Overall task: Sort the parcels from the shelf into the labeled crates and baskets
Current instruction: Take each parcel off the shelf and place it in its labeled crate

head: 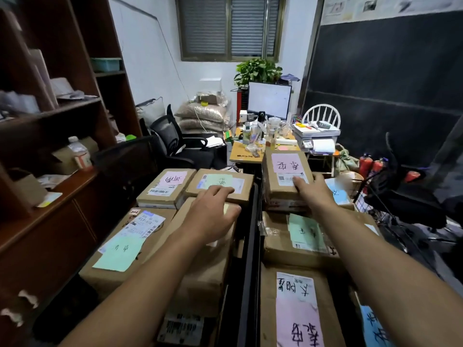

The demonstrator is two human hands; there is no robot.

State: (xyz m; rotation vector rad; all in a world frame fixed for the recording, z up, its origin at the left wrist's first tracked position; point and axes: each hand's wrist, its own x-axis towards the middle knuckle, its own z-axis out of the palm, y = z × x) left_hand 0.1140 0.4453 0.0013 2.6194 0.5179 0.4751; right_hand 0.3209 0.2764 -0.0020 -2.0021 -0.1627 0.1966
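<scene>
Gripping pink-labelled parcel (275, 184) with right hand (314, 190).

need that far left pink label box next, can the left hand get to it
Probably yes: the far left box lies on top of its pile, nothing on it, just beside the left hand.

A wide-angle view from the person's head looks forward and down, sitting close over the stacked parcels (275, 186) just beneath it. Its upper half reaches across the room to the cluttered tabletop (239, 152) and the window (230, 26) on the far wall, with the shelf (50, 109) along the left edge.
</scene>
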